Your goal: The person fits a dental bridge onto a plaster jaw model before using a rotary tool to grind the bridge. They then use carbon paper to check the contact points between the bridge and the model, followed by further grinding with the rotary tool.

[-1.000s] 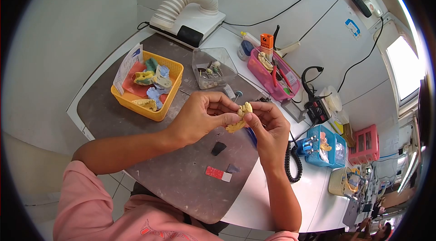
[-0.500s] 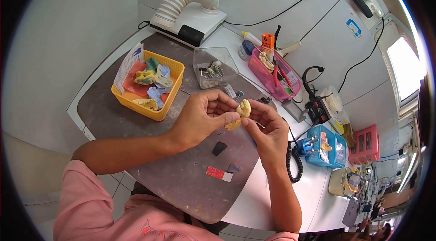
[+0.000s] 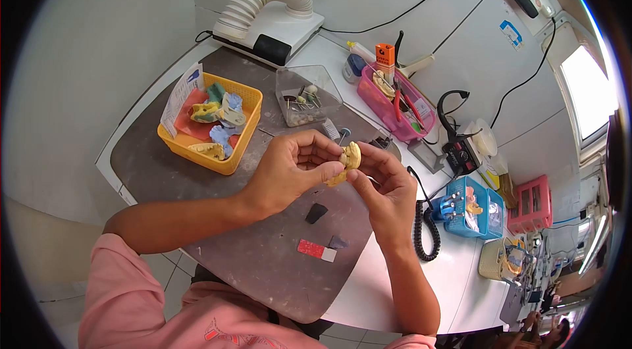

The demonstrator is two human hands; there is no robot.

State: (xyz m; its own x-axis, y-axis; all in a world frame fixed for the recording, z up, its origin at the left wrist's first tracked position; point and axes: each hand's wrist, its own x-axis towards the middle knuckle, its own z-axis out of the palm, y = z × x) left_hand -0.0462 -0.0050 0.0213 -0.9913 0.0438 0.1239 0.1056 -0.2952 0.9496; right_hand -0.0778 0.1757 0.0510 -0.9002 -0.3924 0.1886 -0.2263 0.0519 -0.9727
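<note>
Between both hands, above the grey-brown mat, is a yellow plaster dental model. My left hand pinches its left side with thumb and fingers. From the other side my right hand grips it, thumb on the near face. The fingers cover much of the model. Just behind it lie a small brush and a round-headed bur. Below the hands, a dark wedge-shaped piece, a red and white packet and a small grey chip lie on the mat.
A yellow basket holds dental models and blue pieces. Behind stand a clear tray of burs and a white extractor with a hose. To the right are a pink basket, a black coiled cord and blue baskets.
The model has turned slightly in my fingers, both hands still holding it. The whole view has shifted a little; the things on the bench stay in place.
</note>
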